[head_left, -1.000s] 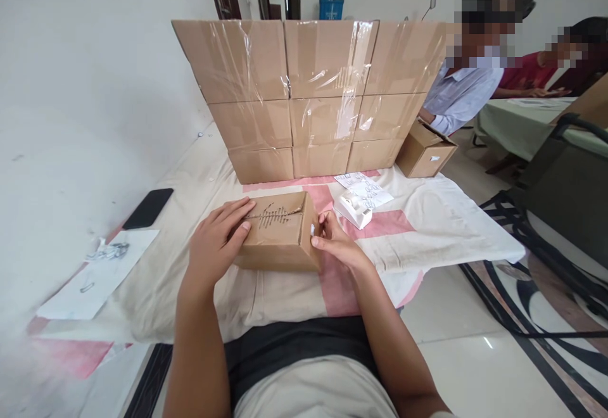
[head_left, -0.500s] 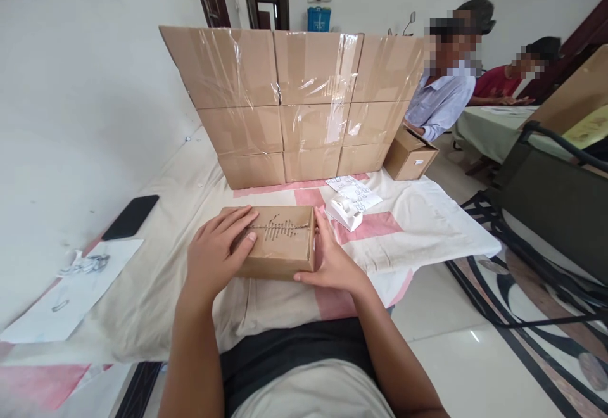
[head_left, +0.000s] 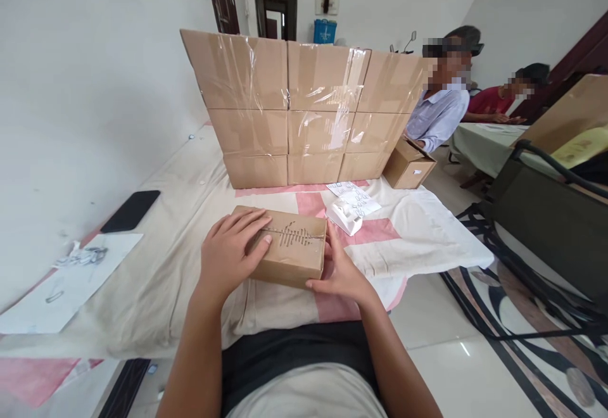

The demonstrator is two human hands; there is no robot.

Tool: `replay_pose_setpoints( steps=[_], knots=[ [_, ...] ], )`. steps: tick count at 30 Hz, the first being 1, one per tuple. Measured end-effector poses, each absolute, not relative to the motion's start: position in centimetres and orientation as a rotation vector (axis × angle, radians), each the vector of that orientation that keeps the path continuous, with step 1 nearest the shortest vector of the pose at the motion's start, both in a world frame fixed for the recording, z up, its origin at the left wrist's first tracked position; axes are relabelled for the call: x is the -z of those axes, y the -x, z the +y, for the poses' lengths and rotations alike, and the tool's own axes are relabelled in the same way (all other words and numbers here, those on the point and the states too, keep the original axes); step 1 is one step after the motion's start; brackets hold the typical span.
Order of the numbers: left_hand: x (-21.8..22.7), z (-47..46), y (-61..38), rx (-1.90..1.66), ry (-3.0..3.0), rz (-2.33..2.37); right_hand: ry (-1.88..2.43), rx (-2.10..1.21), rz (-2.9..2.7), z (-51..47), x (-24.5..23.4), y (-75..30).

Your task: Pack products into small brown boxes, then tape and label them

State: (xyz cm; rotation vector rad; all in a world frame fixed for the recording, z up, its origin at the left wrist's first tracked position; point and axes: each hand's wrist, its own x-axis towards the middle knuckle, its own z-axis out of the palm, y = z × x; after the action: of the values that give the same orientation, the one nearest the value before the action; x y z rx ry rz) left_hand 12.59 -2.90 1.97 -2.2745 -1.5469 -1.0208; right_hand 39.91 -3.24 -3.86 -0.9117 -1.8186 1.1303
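A small cardboard box (head_left: 292, 254) lies on the cloth-covered table in front of me, with a jagged torn pattern and a seam along its top. My left hand (head_left: 234, 248) rests over its left end, fingers across the top and thumb on the upper face. Around the right end, my right hand (head_left: 341, 271) has its thumb at the near lower corner and fingers along the side. The box is held between both hands. Just beyond its right end sits a white tape dispenser (head_left: 349, 220), partly on a marked sheet of paper (head_left: 361, 199).
Behind stands a wall of stacked cardboard boxes (head_left: 311, 130) under clear film. An open carton (head_left: 403, 171) is at its right, near a person in a pale shirt (head_left: 439, 114). At left lie a black phone-like slab (head_left: 132, 211) and white paper (head_left: 40, 304). A folding chair (head_left: 551, 215) stands right.
The box has turned slightly, its right end now closer to me, and both hands have moved along with it. The whole view has shifted a little.
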Motion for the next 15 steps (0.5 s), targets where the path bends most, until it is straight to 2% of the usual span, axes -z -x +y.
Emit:
replay_pose_setpoints(
  steps=[4,11,15],
  knots=[
    [-1.6,-2.7,-12.9,1.148,2.208,-1.505,0.933,-1.113,-1.815,-3.1,4.3,-40.1],
    [2.1,-1.7,-12.9,1.674,1.811,-1.101,0.925,-1.035,-1.780,-3.2,4.7,-39.8],
    [4.7,-1.0,-11.9,1.822,1.527,-1.199,0.997,-0.860,-1.763,-3.7,4.3,-41.2]
  ],
)
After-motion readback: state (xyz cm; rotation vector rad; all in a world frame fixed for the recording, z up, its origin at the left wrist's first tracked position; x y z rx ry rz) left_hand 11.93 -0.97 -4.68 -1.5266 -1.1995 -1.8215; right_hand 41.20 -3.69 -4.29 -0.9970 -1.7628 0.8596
